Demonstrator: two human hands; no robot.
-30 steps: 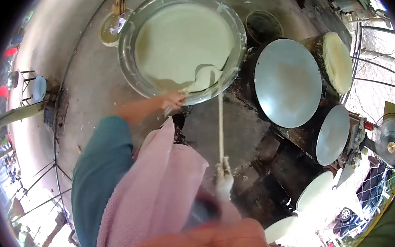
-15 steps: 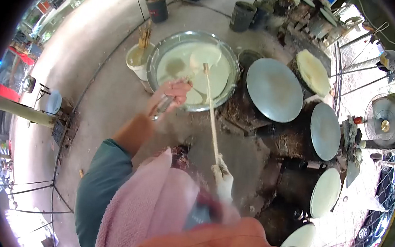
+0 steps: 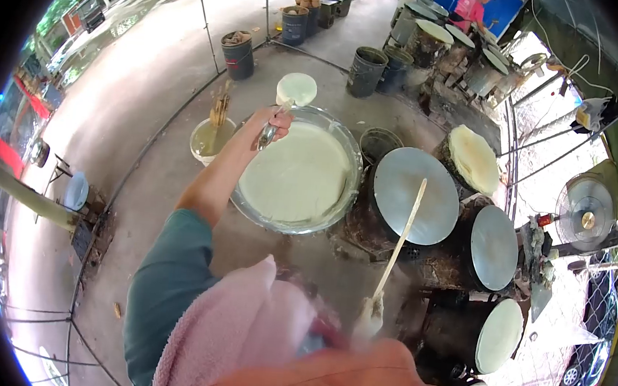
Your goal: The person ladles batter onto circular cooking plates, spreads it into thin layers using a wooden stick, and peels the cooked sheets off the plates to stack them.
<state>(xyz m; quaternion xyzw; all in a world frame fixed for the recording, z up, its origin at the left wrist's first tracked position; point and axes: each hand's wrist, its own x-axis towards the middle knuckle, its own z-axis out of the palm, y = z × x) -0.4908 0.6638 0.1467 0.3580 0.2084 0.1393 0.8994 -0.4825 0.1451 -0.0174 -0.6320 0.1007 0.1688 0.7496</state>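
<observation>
My left hand (image 3: 276, 125) is closed around the metal handle of a ladle (image 3: 297, 89), whose round bowl looks full of pale batter. The ladle appears above the far rim of a wide metal basin (image 3: 353, 189) that holds more of this batter. My right hand (image 3: 369, 319), in a whitish glove, grips a long thin wooden stick (image 3: 400, 251). The stick's far end overlaps a large round grey griddle (image 3: 420, 158) in the view; whether they touch, I cannot tell.
Left of the basin stands a pail (image 3: 204, 141) with sticks in it. More round griddles (image 3: 495, 247) curve along the right, one bearing a pale sheet (image 3: 473, 160). A fan (image 3: 587, 215) stands beyond them. Dark buckets (image 3: 237, 55) and a person in pink (image 3: 470, 12) are farther back.
The ladle has risen out of the batter, with my left hand moving away from me. My right hand has swung the stick from over the basin to over the griddle.
</observation>
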